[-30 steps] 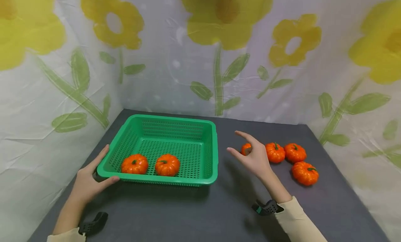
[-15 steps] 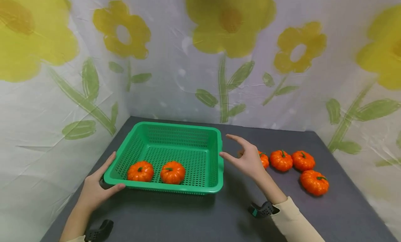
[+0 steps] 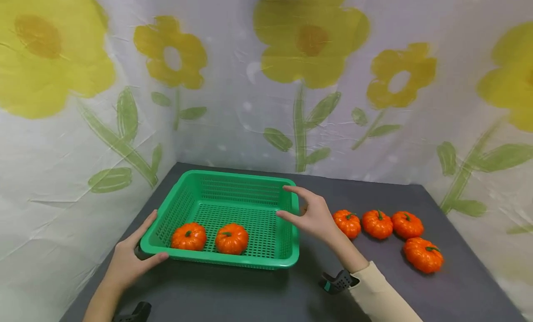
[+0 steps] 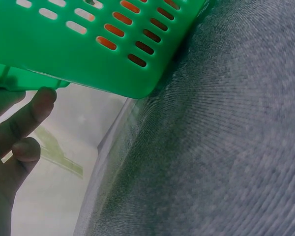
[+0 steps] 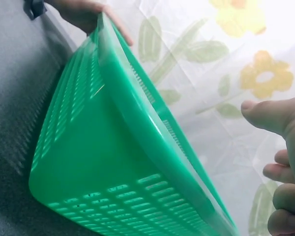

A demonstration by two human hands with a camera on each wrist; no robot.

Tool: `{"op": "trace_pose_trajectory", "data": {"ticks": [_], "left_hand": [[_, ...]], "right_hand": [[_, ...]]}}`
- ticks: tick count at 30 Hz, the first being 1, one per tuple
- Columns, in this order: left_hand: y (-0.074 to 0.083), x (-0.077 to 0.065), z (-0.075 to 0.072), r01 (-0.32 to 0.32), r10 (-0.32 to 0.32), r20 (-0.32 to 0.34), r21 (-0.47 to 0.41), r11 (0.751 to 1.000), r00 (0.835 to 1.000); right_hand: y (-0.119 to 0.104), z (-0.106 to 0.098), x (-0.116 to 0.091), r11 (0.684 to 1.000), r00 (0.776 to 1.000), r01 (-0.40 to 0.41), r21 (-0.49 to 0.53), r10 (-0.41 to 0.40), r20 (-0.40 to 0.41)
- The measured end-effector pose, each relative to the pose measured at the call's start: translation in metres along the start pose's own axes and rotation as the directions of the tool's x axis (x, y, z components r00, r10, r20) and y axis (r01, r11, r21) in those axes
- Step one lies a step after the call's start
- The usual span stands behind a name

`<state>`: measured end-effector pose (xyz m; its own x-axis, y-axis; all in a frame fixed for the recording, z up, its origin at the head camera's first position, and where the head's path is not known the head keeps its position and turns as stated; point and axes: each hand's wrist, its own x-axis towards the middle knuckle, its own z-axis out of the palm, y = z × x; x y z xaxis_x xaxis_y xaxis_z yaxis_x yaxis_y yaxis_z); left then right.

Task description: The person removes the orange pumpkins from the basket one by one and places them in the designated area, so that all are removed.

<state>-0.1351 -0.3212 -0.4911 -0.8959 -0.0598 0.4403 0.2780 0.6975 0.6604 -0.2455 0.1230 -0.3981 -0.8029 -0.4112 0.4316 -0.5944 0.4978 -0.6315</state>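
A green plastic basket (image 3: 233,260) stands on the dark table with two small orange pumpkins (image 3: 189,236) in its front part. My left hand (image 3: 129,257) holds the basket's front left corner, the thumb over the rim and the fingers along the outer left side. In the left wrist view, curled fingers (image 4: 27,118) reach under the rim. Above the right rim is my right hand (image 3: 312,215), thumb and index finger spread apart with nothing between them. From the right wrist view, that hand's thumb (image 5: 265,115) appears clear of the rim.
Several more pumpkins (image 3: 377,224) lie on the table (image 3: 374,285) to the right, beyond my right hand. A white cloth (image 3: 233,127) with painted yellow flowers hangs along the back and both sides.
My right hand has moved left, from beside the pumpkins to over the basket's right rim. The left hand stays at the corner. The head view has shifted slightly.
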Motion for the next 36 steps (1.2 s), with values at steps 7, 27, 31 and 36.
{"op": "trace_pose_trajectory", "data": {"ticks": [7, 27, 31, 36], "left_hand": [[-0.003, -0.003, -0.013, 0.041, -0.041, -0.001, 0.027, 0.999, 0.999], [-0.005, -0.008, -0.009, 0.018, -0.017, -0.021, 0.014, 1.0, 1.0], [-0.003, -0.005, -0.007, 0.026, -0.026, -0.005, 0.021, 0.999, 1.0], [-0.001, 0.001, -0.003, 0.0, 0.0, 0.001, 0.003, 1.0, 1.0]], "right_hand": [[-0.004, 0.013, 0.017, 1.0, 0.995, 0.008, 0.029, -0.011, 0.099], [-0.02, 0.038, 0.05, 0.997, 0.922, 0.077, 0.033, -0.083, 0.378], [-0.024, 0.041, 0.057, 0.995, 0.907, 0.091, 0.032, -0.097, 0.411], [-0.029, 0.043, 0.066, 0.997, 0.897, 0.082, 0.003, -0.075, 0.435]]}}
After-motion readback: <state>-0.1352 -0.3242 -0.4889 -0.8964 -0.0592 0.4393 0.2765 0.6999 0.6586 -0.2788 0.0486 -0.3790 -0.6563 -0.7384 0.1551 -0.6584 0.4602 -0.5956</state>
